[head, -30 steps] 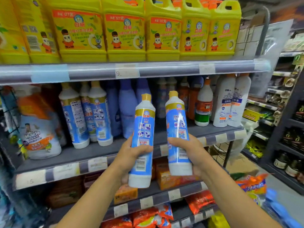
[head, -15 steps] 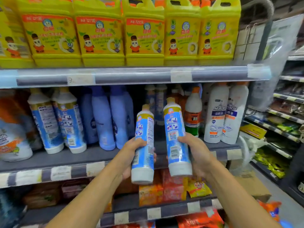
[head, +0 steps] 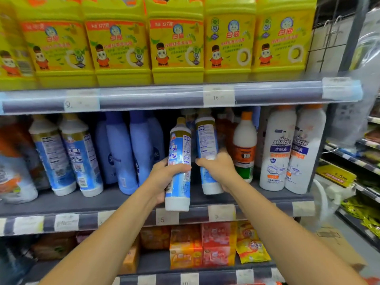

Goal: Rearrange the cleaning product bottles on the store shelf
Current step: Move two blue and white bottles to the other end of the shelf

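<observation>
I hold two blue-and-white cleaner bottles with gold collars over the middle shelf [head: 127,202]. My left hand [head: 164,177] grips the left bottle [head: 178,153] around its middle; its base hangs over the shelf's front edge. My right hand [head: 218,167] grips the right bottle [head: 206,138], which is deeper in, its base just above the shelf board in the gap between the plain blue bottles [head: 131,153] and an orange-labelled white bottle [head: 244,147]. Two matching blue-and-white bottles [head: 67,155] stand further left on the same shelf.
Two white Mr Muscle bottles [head: 292,149] stand at the shelf's right end. Yellow detergent jugs [head: 176,42] fill the upper shelf. Orange and red packets [head: 205,243] lie on the shelf below. A cardboard box [head: 339,243] sits on the floor at right, beside another shelving unit.
Both hands have carried their bottles up and forward into the middle shelf. The right bottle has gone deeper into the gap; the view has closed in on the shelf.
</observation>
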{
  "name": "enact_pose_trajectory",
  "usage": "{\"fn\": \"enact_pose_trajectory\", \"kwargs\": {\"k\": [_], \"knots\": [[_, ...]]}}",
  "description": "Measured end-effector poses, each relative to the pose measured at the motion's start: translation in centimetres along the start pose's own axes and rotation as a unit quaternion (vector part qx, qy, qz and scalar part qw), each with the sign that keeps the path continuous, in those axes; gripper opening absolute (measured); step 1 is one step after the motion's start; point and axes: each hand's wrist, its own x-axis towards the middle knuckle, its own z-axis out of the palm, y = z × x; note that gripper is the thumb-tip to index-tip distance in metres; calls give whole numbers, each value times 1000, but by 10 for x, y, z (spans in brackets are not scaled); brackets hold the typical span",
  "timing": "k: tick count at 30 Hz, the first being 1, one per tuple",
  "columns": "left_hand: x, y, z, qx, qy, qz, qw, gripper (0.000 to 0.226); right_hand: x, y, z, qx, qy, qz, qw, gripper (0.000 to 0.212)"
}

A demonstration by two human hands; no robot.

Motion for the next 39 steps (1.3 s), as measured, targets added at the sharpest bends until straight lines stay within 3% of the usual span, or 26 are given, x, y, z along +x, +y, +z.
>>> {"fn": "enact_pose_trajectory", "kwargs": {"k": [7, 14, 23, 26, 29, 33, 39], "knots": [[37, 8, -4, 29, 41, 47, 998, 51, 55, 19, 18, -29, 55, -47, 997, 63], [58, 5, -5, 87, 25, 91, 992, 48, 81, 34, 35, -67, 105, -95, 988, 76], [71, 6, -3, 84, 31, 112, 990, 46, 96, 36, 56, -179, 234, -102, 950, 71], [73, 3, -3, 71, 36, 112, 991, 47, 97, 37, 56, -195, 227, -88, 950, 75], [75, 3, -4, 65, 34, 114, 991, 45, 96, 44, 49, -170, 169, -68, 969, 82], [79, 3, -3, 57, 43, 110, 991, 46, 98, 54, 35, -224, 119, -43, 966, 79], [83, 3, 0, 50, 53, 109, 991, 47, 100, 57, 36, -217, 142, -39, 965, 76]]}}
